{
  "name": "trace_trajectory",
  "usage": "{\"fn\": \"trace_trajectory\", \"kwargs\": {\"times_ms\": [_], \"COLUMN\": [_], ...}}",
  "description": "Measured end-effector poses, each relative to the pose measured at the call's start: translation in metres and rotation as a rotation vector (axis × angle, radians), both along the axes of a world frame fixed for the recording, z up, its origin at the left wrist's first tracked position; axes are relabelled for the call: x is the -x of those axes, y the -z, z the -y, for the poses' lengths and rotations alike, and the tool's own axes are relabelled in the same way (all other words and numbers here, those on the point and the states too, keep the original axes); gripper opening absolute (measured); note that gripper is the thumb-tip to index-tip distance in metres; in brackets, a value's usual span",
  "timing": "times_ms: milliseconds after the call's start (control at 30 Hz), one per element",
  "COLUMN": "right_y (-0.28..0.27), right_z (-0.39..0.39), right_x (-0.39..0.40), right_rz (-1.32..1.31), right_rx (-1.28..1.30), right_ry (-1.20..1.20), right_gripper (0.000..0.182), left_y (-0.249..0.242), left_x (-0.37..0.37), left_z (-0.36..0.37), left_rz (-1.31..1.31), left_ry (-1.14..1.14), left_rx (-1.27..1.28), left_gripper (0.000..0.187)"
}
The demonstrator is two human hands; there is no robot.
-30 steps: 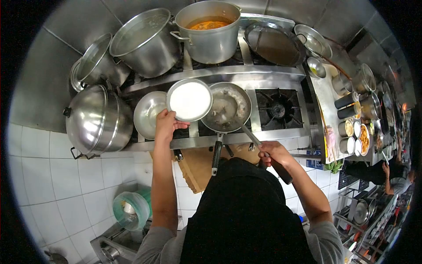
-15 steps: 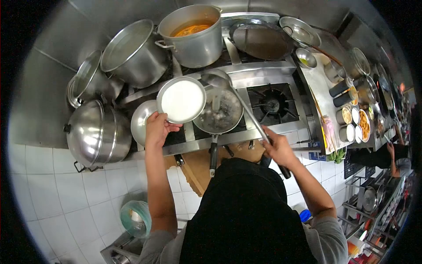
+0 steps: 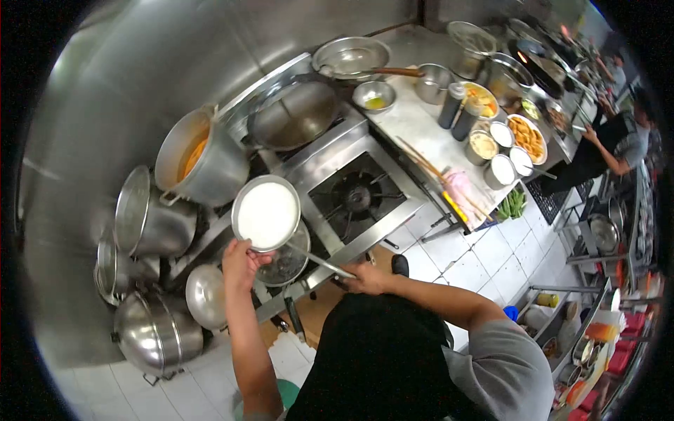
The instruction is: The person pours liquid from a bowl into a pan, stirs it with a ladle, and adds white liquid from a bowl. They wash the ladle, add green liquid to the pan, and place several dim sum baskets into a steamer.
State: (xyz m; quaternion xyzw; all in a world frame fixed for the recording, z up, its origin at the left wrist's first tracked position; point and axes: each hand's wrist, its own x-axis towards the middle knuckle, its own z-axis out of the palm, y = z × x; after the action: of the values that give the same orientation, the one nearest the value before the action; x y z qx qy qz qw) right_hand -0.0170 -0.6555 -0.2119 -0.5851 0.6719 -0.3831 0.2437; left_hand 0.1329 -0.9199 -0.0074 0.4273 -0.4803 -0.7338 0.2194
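Observation:
My left hand [image 3: 244,264] grips the near rim of a round metal bowl [image 3: 298,210] full of a smooth white substance. The bowl is held over a frying pan [image 3: 293,317] on the stove and covers much of it. Clear-looking liquid shows in the part of the pan that is visible. My right hand [image 3: 365,278] is wrapped round the long handle of a ladle [image 3: 319,262], close in front of my apron. The handle slants up and left towards the bowl, and the ladle's head is hidden behind it.
An unlit burner [image 3: 359,198] lies right of the pan. Behind stand a pot of orange liquid [image 3: 232,165] and a dark wok [image 3: 293,116]. A domed steamer [image 3: 158,333] is at left. Squeeze bottles [image 3: 451,105] stand on the side counter [image 3: 414,123]. Another person [image 3: 604,144] works far right.
My view has swung to the right, bringing more of the side counter in. The ladle's head, seen over the pan before, is now behind the bowl, and my right hand is nearer the bowl.

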Motion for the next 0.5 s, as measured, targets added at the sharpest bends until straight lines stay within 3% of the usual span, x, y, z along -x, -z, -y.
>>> {"fn": "trace_trajectory", "kwargs": {"times_ms": [67, 100, 167, 333, 433, 500], "right_y": [-0.054, -0.060, -0.066, -0.061, -0.077, -0.075], "right_z": [-0.002, 0.000, 0.003, -0.005, -0.021, -0.037], "right_x": [0.020, 0.027, 0.042, 0.073, 0.092, 0.097], "right_rz": [0.763, 0.770, 1.514, 1.539, 1.188, 1.229], "right_rx": [-0.414, -0.404, -0.563, -0.607, -0.559, -0.522], "right_ry": [-0.138, -0.124, -0.132, -0.215, -0.260, -0.250], "right_gripper": [0.035, 0.035, 0.031, 0.027, 0.026, 0.025], "left_y": [0.013, 0.020, 0.042, 0.076, 0.103, 0.120], "left_x": [0.044, 0.067, 0.113, 0.241, 0.306, 0.346], "left_z": [-0.016, -0.023, -0.033, -0.073, -0.092, -0.102], "left_rz": [-0.060, -0.015, -0.042, -0.076, -0.126, -0.096], "left_ry": [0.036, 0.047, 0.135, 0.308, 0.409, 0.465], "left_rx": [-0.068, -0.072, -0.114, -0.196, -0.263, -0.276], "left_gripper": [0.026, 0.025, 0.025, 0.026, 0.026, 0.026]}}
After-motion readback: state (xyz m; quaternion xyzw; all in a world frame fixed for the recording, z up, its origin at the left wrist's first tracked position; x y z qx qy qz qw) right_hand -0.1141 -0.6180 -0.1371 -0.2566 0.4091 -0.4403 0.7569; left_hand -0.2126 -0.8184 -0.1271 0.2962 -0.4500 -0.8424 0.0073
